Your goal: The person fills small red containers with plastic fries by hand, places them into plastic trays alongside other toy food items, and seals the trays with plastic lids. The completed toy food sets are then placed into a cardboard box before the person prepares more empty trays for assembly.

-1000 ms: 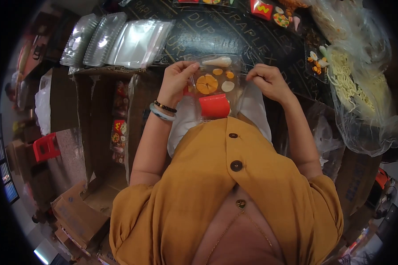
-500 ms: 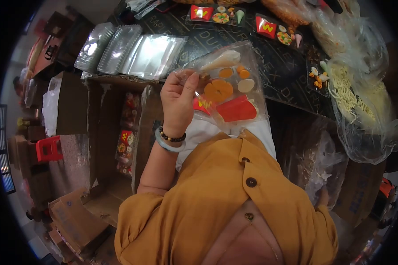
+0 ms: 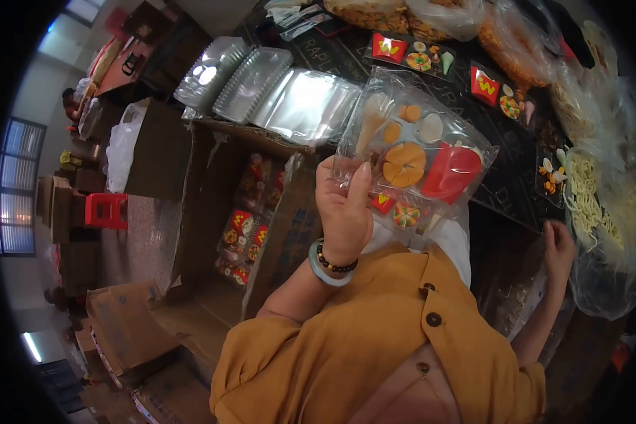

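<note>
My left hand [image 3: 346, 201] grips the edge of a clear plastic pack [image 3: 466, 134] between thumb and fingers. Inside it show a red fries-box piece [image 3: 451, 171], an orange segmented round piece [image 3: 403, 165], a whitish oval piece, small orange pieces and a tan drumstick-like piece [image 3: 374, 116]. Another toy food pack, with a pizza piece [image 3: 407, 214], shows below it by my lap. Off to the right, beside the table edge, is my right hand [image 3: 560, 251], its fingers curled together; anything in them is too small to make out.
An open cardboard box [image 3: 198, 205] with several toy packs [image 3: 242, 237] stands at left. Clear plastic trays [image 3: 253, 85] are stacked above it. Toy sets [image 3: 410, 55] lie on the dark table [image 3: 325, 53]. Bags of noodle-like pieces [image 3: 593, 198] fill the right side.
My right hand has risen from the clear bag at lower right to the table edge. The view has turned, and my left hand still holds the pack, now tilted differently.
</note>
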The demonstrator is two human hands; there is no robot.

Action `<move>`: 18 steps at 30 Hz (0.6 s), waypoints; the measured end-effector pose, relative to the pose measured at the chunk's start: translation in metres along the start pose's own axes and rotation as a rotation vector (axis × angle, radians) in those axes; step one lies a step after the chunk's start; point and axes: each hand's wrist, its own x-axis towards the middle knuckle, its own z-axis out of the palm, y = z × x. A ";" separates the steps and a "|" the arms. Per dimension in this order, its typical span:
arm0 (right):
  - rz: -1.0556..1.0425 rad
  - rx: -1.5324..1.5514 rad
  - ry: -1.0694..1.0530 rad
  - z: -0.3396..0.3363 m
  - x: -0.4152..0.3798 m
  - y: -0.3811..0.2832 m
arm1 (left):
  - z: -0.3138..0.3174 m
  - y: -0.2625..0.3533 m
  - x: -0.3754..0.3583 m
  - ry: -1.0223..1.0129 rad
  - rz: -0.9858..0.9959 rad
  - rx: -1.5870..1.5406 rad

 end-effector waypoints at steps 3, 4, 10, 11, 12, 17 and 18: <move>-0.567 0.193 -0.010 0.034 0.028 -0.101 | -0.003 0.004 -0.005 0.011 0.075 0.087; -0.746 0.236 -0.050 0.046 0.031 -0.138 | -0.006 0.005 -0.005 -0.017 0.125 0.148; -1.059 0.579 -0.448 0.106 0.051 -0.257 | -0.013 0.018 -0.014 -0.035 0.253 0.268; -1.023 0.605 -0.576 0.112 0.052 -0.266 | -0.015 0.018 -0.015 -0.040 0.268 0.272; -1.031 0.605 -0.589 0.116 0.053 -0.272 | -0.016 0.020 -0.015 -0.027 0.275 0.272; -0.762 0.656 -0.768 0.136 0.048 -0.287 | -0.024 0.025 -0.015 -0.001 0.140 0.125; -0.758 0.655 -0.775 0.139 0.047 -0.289 | -0.023 0.027 -0.015 0.006 0.137 0.126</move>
